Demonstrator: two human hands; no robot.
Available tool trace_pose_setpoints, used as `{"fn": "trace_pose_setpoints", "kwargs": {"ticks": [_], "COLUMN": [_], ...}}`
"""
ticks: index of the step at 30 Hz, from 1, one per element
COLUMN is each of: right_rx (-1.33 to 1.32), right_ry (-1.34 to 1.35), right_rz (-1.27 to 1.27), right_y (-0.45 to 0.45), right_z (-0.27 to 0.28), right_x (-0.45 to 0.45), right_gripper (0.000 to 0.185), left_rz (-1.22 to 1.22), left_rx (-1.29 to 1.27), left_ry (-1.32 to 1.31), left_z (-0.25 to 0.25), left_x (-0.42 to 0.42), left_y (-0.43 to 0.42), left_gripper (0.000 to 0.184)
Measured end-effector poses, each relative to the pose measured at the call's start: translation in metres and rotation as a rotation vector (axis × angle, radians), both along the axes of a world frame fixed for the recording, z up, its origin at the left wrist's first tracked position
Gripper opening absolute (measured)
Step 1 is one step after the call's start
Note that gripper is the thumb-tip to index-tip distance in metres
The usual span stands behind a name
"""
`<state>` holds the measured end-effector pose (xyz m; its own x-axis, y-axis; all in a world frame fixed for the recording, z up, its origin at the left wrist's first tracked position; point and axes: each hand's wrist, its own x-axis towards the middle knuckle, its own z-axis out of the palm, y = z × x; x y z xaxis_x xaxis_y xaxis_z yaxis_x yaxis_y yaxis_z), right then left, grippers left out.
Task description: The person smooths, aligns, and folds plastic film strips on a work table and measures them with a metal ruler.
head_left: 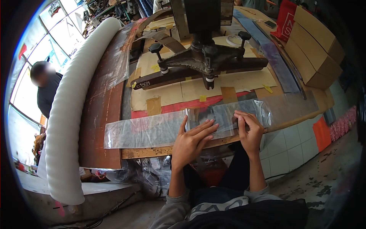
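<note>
Before the long dark metal crossbar (240, 66), the left hand (193, 141) lies flat on a long, clear plastic strip (143, 133); whether the right hand (250, 131) pinches it is unclear. Right of the crossbar, a red bag (284, 21) shows "N", "S".

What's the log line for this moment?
left hand: palm down on plastic strip | right hand: curled over it, grip unclear | black machine: beyond hands

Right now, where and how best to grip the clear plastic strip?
I'd pinch the clear plastic strip at its left end, coming from the left: that end lies flat and uncovered, while the left hand lies over its middle and the right hand is nearer the other end. It looks thin, so a corner should lift easiest.
</note>
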<state>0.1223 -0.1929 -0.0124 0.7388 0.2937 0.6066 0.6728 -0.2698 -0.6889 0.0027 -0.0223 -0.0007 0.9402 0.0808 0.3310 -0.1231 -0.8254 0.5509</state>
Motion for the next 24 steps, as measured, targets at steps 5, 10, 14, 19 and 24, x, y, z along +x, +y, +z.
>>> {"fn": "trace_pose_setpoints", "kwargs": {"ticks": [5,10,14,19,24], "right_rx": [0.005,0.012,0.029,0.097,0.05], "right_ry": [0.025,0.027,0.05,0.184,0.337], "right_rz": [-0.012,-0.019,-0.02,0.038,0.113], "right_y": [0.0,-0.001,-0.001,-0.005,-0.01], "right_z": [-0.001,-0.004,-0.005,-0.007,0.012], "right_x": [0.001,0.003,0.003,0.006,0.028], "right_gripper": [0.013,0.013,0.013,0.014,0.024], "left_rz": [0.0,0.016,-0.032,-0.234,-0.44], "left_rx": [-0.174,-0.248,-0.414,-0.519,-0.528], "left_ry": [-0.1,-0.26,-0.373,-0.387,-0.207], "left_z": [0.008,0.005,0.001,-0.002,-0.006], "left_x": [-0.002,-0.004,-0.007,-0.013,-0.029], "left_y": [0.003,0.008,0.01,0.015,0.005], "left_gripper": [0.033,0.034,0.031,0.031,0.033]}}
